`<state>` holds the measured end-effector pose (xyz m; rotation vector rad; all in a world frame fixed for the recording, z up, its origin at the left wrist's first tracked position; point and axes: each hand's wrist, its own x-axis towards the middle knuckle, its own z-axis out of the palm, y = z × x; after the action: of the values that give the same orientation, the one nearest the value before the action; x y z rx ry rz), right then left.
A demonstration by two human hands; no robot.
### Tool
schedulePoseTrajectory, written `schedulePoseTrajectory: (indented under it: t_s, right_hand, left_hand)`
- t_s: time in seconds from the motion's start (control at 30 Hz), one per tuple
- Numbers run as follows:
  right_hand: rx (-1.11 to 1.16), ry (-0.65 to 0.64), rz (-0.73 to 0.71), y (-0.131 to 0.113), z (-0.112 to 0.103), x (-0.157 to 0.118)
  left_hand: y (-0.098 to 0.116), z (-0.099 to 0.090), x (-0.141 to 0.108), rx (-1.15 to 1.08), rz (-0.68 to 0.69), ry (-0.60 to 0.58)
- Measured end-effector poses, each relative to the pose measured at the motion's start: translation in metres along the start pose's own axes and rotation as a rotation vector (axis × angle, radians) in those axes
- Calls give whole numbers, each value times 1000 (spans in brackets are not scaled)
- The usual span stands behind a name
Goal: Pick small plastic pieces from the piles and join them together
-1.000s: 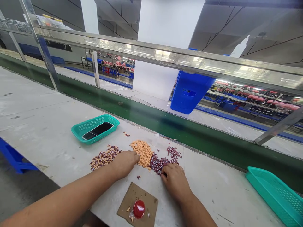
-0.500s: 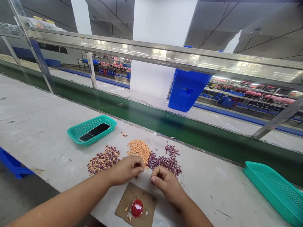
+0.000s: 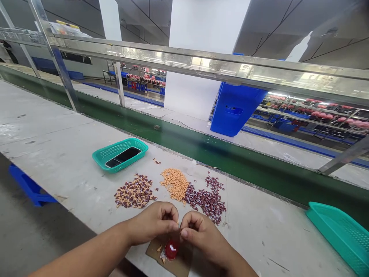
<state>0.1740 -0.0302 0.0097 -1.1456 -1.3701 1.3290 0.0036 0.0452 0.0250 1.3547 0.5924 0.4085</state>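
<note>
Head view: the left hand [image 3: 158, 223] and right hand [image 3: 201, 232] have come away from the piles, where they were a second ago, and now meet, fingertips almost touching, above the near card [image 3: 180, 265]. That suggests the work has passed from picking up pieces to handling them between the two hands. The left thumb and forefinger pinch what looks like a tiny orange piece [image 3: 177, 223]; the right thumb and forefinger are pressed together, but I cannot tell whether anything is between them.

Beyond the hands, the orange pile [image 3: 175, 184] is a rounded heap of small, matt, curled bits. Touching it on the right, the dark pile [image 3: 206, 201] spreads flatter, its maroon chips flecked with pale glints. To the left, apart, the mixed pile [image 3: 135, 191] shows both colours. On the flat brown card sits a glossy, round red cap [image 3: 171, 250], with orange scraps at its left. Farther left, a perforated green plastic tray [image 3: 123, 166] holds a smooth, black-faced phone [image 3: 123, 157]. The pale table [image 3: 250, 223] is scuffed.
</note>
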Motion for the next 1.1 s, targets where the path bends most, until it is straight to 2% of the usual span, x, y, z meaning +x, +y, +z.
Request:
schedulePoseTrajectory:
  t_s: [0.1,0.17,0.3,0.43,0.53,0.63,0.83,1.1]
  right_hand:
    - [-530,68,-62,-7,2,-3]
    - [-765,60,-109,-9,5,-5]
    - [-1010,-30,-156,-9,14,-6]
    - [-1148,-68,-175,-4,20,-6]
    - [-1154,-69,-189,-2,21,-7]
    - [-1022,-49,-214,-2,20,-8]
    - [-532,202,-293,-4,17,-8]
    - [-440,244,-300,-2,19,-6]
  left_hand:
    - [-1,-1,-11,-59,6,127]
    - [-3,-1,-18,-114,10,173]
    - [-8,2,-30,-223,-29,237]
    - [-12,10,-37,-348,-72,285]
    - [-14,16,-39,-447,-66,295]
    - [-18,22,-39,-529,-59,280]
    - [-26,30,-38,-559,-28,186]
    - [-24,40,-39,-514,-73,232]
